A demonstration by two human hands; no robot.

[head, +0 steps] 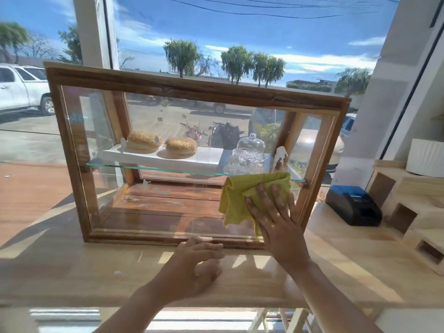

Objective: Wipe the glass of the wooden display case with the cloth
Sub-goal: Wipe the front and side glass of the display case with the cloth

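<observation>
The wooden display case (192,85) stands on a pale wood table (72,265) in front of a large window, its front glass (156,207) facing the person. The right hand (276,219) lies flat on that glass toward the 4 o'clock corner of the pane, fingers spread and pointing up, palm pressing a yellow-green cloth (242,198) against it. The cloth is bunched and folded, spilling out from under the hand toward 9 o'clock and hanging down a little along the wrist side; its top edge reaches the level of the glass shelf (149,169) inside the case. The left hand (194,263) rests on the table at the 6 o'clock side of the case, fingers loosely curled and holding nothing, its fingertips touching or just beside the bottom frame rail. On the glass shelf sits a white tray (168,159) carrying two seeded bread loaves (144,140), and at 3 o'clock from the tray a clear glass dome (251,146) stands over cut-glass dishes. The wooden floor of the case shows whitish smears. On the table at 3 o'clock from the case, well apart from it, sits a small black and blue printer (353,205) beside stepped wooden cubbies (408,212).
</observation>
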